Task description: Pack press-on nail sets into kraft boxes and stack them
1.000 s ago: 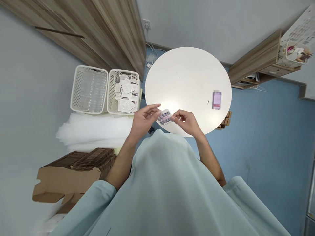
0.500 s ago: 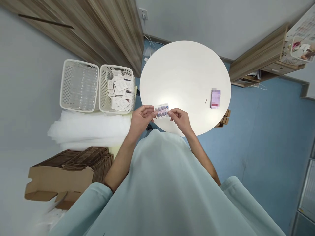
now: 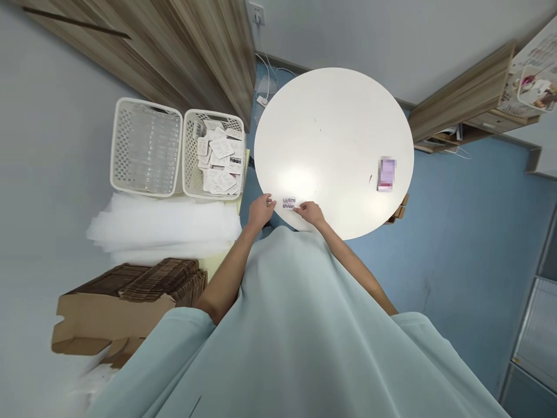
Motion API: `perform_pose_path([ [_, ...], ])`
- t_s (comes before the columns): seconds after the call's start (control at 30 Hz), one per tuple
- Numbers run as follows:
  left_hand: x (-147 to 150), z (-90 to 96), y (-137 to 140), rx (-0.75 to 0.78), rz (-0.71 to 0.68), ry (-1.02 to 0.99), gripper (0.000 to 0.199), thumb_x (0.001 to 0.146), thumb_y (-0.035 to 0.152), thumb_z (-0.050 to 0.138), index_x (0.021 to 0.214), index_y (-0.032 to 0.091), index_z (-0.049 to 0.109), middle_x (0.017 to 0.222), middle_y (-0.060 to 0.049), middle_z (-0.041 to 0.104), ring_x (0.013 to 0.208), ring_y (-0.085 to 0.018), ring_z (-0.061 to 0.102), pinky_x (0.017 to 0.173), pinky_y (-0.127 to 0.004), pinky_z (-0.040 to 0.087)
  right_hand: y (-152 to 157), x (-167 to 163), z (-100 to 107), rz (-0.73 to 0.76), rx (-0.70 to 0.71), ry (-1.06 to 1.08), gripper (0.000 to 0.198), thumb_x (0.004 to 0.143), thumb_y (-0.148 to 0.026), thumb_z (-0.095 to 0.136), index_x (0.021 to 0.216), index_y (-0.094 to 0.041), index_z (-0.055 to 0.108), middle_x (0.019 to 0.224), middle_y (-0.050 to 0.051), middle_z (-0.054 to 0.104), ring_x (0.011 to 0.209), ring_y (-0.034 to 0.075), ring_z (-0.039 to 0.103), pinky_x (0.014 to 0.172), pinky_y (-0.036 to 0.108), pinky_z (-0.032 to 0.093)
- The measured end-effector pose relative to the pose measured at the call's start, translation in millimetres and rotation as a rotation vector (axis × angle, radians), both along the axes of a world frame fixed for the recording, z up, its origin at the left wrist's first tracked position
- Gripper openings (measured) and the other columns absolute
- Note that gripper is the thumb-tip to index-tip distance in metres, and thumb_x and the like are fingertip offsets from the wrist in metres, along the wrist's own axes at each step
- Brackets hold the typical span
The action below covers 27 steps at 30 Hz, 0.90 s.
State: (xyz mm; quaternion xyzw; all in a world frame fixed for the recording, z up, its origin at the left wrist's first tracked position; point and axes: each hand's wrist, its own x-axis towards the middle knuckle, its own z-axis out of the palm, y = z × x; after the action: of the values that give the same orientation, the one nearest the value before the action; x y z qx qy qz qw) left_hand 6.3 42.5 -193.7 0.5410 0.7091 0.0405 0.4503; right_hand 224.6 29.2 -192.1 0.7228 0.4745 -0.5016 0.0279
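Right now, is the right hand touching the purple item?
Apart. The head view shows a broad stretch of white table between the right hand and the purple item.

A wall socket (image 3: 256,13) sits at twelve o'clock in the view, a wooden shelf unit (image 3: 465,96) at two, brown cardboard (image 3: 113,316) at eight, white sheets (image 3: 169,223) at nine, a wood-grained cabinet (image 3: 209,58) at eleven.

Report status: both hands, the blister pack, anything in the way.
Left hand apart from the blister pack. Right hand at the pack's right edge. Pack looks laid on the table. Purple item well to the right, out of the way.
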Motion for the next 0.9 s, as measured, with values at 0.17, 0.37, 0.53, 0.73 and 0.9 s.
perform_pose_path([
  [0.17,-37,12.9,-7,0.041,0.035,-0.081,0.038,0.101,0.031,0.06,0.136,0.02,0.071,0.131,-0.009,0.079,0.115,-0.027,0.076,0.104,-0.038,0.057,-4,-7,21,-0.018,0.074,0.023,0.032,0.1,-0.043,0.074,0.123,-0.021,0.077,0.126,0.009,0.081,0.112,0.024,0.078,0.093,0.031,0.056],
  [0.37,-98,35.9,-12,0.134,0.158,-0.154,0.033,0.1,0.032,0.062,0.129,0.021,0.072,0.126,-0.008,0.081,0.108,-0.024,0.078,0.101,-0.038,0.061,-10,-38,55,-0.06,0.229,0.057,0.031,0.097,-0.046,0.072,0.117,-0.022,0.079,0.113,0.007,0.083,0.106,0.024,0.078,0.093,0.033,0.058],
  [0.53,-171,41.3,3,0.284,0.236,-0.149,0.032,0.1,0.032,0.062,0.127,0.019,0.071,0.122,-0.011,0.081,0.103,-0.023,0.078,0.1,-0.037,0.062,-13,-73,79,-0.085,0.261,0.059,0.033,0.095,-0.047,0.073,0.118,-0.024,0.078,0.111,0.005,0.084,0.091,0.022,0.077,0.088,0.035,0.059],
  [0.73,-267,26.1,37,0.422,0.277,0.083,0.039,0.096,0.03,0.062,0.132,0.015,0.068,0.134,-0.016,0.073,0.115,-0.028,0.074,0.107,-0.044,0.057,-20,-108,101,-0.1,0.282,0.078,0.034,0.094,-0.047,0.072,0.118,-0.024,0.078,0.111,0.005,0.083,0.088,0.021,0.075,0.091,0.037,0.06],
  [0.9,-313,10.2,64,0.38,0.243,0.243,0.054,0.09,0.029,0.069,0.141,0.012,0.062,0.144,-0.02,0.064,0.135,-0.036,0.062,0.121,-0.05,0.045,-29,-126,110,-0.125,0.288,0.08,0.038,0.094,-0.049,0.072,0.12,-0.023,0.078,0.108,0.005,0.083,0.089,0.022,0.075,0.093,0.038,0.06],
])
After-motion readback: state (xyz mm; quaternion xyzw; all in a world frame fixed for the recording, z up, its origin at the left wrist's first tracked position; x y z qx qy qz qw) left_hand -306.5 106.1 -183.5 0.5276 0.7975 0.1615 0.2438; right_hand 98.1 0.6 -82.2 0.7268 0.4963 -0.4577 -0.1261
